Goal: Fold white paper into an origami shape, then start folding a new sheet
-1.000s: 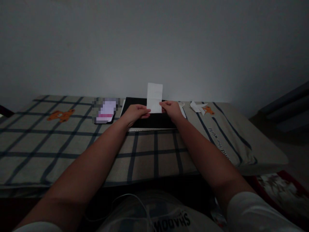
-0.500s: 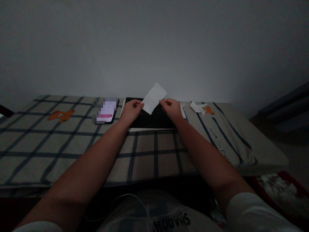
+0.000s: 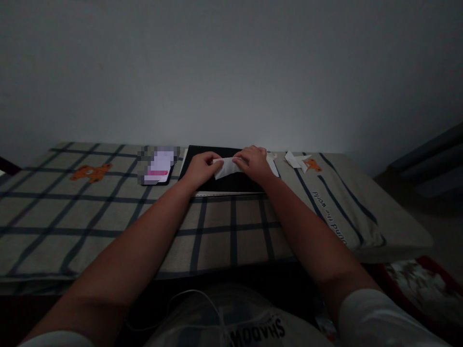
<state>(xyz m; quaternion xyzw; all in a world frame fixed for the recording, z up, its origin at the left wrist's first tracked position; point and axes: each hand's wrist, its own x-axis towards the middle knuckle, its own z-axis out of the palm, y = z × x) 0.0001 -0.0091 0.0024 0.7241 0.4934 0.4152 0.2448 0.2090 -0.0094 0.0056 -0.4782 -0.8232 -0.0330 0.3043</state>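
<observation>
A small white sheet of paper is held between my two hands, folded over so that only a narrow strip shows. My left hand pinches its left end between thumb and fingers. At the right end, my right hand has its thumb and fingers closed on the paper and covers part of it. Both hands are just over a black-covered notebook or folder, with white page edges showing along its near side.
Left of the notebook lies a phone with its screen lit. A folded white paper piece rests to the right on the checked tablecloth. Behind is a plain wall; a red bin with white scraps stands low at the right.
The paper was raised and spread out at a slant; now it is lower and folded over into a strip. My right hand has shifted slightly left and turned over the paper's end.
</observation>
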